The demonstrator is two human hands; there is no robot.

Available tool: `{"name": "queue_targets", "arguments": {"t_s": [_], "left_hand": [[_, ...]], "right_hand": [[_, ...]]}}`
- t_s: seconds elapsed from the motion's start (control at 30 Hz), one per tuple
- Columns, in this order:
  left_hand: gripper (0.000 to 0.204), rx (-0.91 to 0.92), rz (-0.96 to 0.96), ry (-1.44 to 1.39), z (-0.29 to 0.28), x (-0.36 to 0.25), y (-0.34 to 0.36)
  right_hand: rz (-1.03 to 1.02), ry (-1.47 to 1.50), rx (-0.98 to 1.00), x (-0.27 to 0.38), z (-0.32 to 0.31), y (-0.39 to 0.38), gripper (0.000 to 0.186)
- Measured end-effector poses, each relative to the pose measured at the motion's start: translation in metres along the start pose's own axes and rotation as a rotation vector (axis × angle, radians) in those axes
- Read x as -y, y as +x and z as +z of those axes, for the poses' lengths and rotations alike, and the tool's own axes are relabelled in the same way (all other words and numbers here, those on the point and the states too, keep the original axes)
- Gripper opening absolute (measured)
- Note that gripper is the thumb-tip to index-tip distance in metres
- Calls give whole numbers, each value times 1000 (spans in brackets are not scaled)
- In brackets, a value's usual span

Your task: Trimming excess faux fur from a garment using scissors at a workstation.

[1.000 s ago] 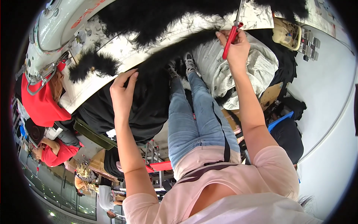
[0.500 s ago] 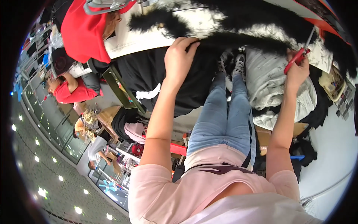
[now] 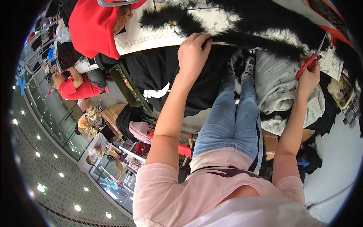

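Observation:
A black fluffy strip, like fur or feather trim, stretches along the near edge of the white work table. My left hand is closed on its left end, thumb and fingers pinched together at the table edge. In my right hand are red-handled scissors, their blades pointing up and away. The strip's right end reaches the fingertips of that hand, but whether they pinch it is hidden. More black fluffy pieces lie on the table, the widest at the back right.
Red cloth covers the table's left part. Black fabric hangs below the edge, beside a pale grey bundle scattered with dark fluff. A beige plastic basket stands at the right. Farther left, a person in red sits.
The whole view has shifted slightly, so table and hands appear a little farther right. Both hands keep their places at the strip's two ends, the scissors still in the right.

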State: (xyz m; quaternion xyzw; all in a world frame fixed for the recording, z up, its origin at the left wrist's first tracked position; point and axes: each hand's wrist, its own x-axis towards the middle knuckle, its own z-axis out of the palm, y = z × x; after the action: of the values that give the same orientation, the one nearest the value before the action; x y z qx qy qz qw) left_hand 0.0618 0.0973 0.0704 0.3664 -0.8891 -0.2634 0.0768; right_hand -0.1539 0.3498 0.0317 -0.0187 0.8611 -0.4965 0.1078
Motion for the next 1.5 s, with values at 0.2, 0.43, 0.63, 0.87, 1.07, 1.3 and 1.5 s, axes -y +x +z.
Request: {"name": "queue_targets", "arguments": {"t_s": [0.2, 0.43, 0.63, 0.87, 1.07, 1.3, 1.5], "left_hand": [[11, -24, 102, 84, 3, 3, 4], [16, 0, 83, -167, -5, -16, 21], [27, 39, 27, -340, 3, -86, 75], [32, 123, -89, -418, 12, -93, 77], [31, 71, -59, -354, 15, -95, 75], [28, 32, -40, -395, 11, -98, 71], [28, 59, -148, -406, 8, -104, 71]], "right_hand": [[1, -6, 5, 1, 0, 0, 18], [-69, 242, -157, 29, -19, 7, 24], [-340, 218, -371, 87, -31, 33, 19], [114, 122, 678, 76, 6, -41, 39], [277, -81, 890, 77, 30, -43, 49], [284, -115, 877, 79, 29, -43, 59], [288, -118, 913, 74, 29, -42, 54]]}}
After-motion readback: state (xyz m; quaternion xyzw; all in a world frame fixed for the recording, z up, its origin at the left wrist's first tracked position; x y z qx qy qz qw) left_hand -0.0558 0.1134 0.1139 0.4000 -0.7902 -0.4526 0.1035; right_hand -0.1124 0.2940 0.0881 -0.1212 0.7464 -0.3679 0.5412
